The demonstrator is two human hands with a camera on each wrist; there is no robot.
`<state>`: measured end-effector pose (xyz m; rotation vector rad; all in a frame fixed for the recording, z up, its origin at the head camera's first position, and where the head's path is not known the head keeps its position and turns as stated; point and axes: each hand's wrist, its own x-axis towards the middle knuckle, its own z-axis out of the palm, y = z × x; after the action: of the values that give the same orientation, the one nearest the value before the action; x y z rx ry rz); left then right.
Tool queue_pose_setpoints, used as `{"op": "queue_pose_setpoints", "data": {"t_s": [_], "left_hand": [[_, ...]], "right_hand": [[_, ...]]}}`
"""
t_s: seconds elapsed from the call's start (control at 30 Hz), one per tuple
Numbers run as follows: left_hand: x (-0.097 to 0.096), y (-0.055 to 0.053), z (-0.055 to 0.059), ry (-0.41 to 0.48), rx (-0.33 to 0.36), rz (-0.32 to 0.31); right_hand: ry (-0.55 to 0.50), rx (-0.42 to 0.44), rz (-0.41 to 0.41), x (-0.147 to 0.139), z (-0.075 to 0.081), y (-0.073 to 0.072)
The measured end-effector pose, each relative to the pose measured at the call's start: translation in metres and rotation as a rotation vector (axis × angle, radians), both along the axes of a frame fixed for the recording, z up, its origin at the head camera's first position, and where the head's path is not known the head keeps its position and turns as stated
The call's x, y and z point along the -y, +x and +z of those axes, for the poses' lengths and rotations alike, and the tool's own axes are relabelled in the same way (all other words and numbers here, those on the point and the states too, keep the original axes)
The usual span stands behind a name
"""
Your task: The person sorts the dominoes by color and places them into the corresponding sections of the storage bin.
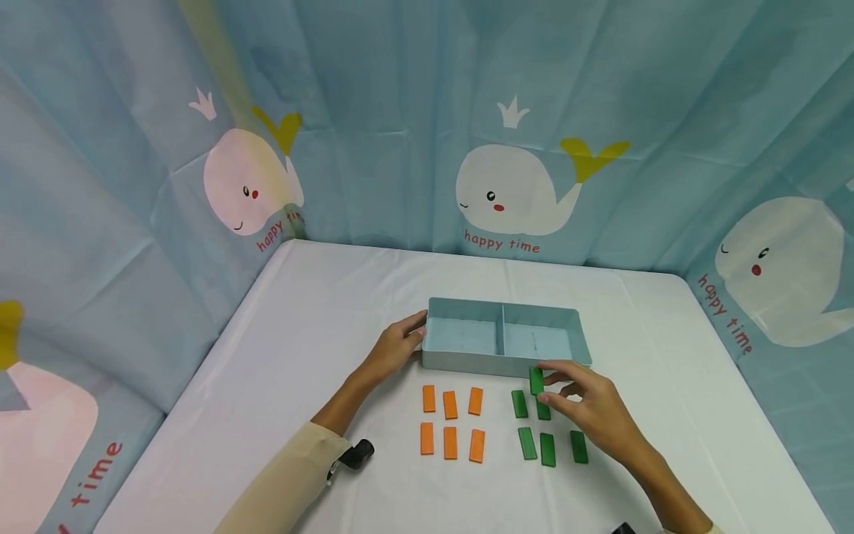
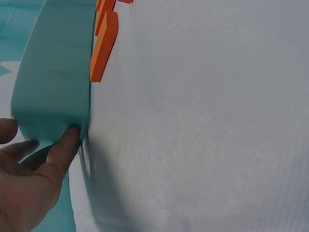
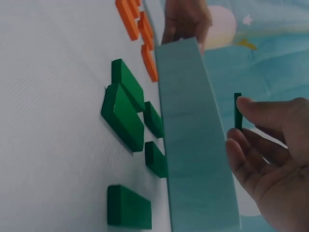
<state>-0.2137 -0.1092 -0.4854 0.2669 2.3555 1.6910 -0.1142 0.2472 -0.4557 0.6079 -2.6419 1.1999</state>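
Observation:
A light-blue two-compartment box (image 1: 480, 363) sits on the table, and no blocks show inside it. Fingertips of my left hand (image 1: 395, 345) touch the box's left end from outside; in the left wrist view the hand (image 2: 36, 176) lies against that end wall. Between thumb and fingers, my right hand (image 1: 587, 404) pinches a green block (image 1: 537, 380), a thin rectangular piece, just in front of the right compartment. The right wrist view has this held block (image 3: 238, 111) upright, clear of the box. Several other green blocks (image 1: 527, 443) lie below it on the table.
Several orange blocks (image 1: 450, 443) lie in two rows in front of the box's left half. A white cloth (image 1: 333, 297) covers the table. A blue curtain (image 1: 387, 148) with whale prints hangs behind and at both sides.

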Motion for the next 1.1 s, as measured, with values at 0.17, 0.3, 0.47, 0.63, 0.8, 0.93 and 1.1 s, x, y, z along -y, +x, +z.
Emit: {"op": "queue_pose_setpoints", "data": {"t_s": [0.17,0.3,0.47,0.63,0.8,0.93,1.1], "left_hand": [[0.000,0.001,0.001,-0.004,0.000,0.006],[0.000,0.001,0.001,0.007,-0.004,0.007],[-0.001,0.001,0.000,0.017,-0.001,0.006],[-0.001,0.002,0.000,0.013,-0.002,0.005],[-0.002,0.003,-0.001,0.022,-0.005,0.003],[-0.002,0.004,-0.002,0.026,-0.007,0.000],[-0.004,0.004,0.000,0.016,-0.011,0.012]], "right_hand": [[-0.004,-0.029,0.000,0.011,-0.001,-0.005],[-0.026,-0.050,0.022,0.018,-0.003,-0.011],[-0.054,-0.054,0.049,0.027,-0.004,-0.017],[-0.089,-0.016,0.066,0.035,-0.006,-0.022],[-0.096,-0.001,0.063,0.044,-0.006,-0.024],[-0.104,-0.001,0.057,0.050,-0.006,-0.025],[-0.117,-0.013,0.062,0.057,-0.006,-0.030]]}}
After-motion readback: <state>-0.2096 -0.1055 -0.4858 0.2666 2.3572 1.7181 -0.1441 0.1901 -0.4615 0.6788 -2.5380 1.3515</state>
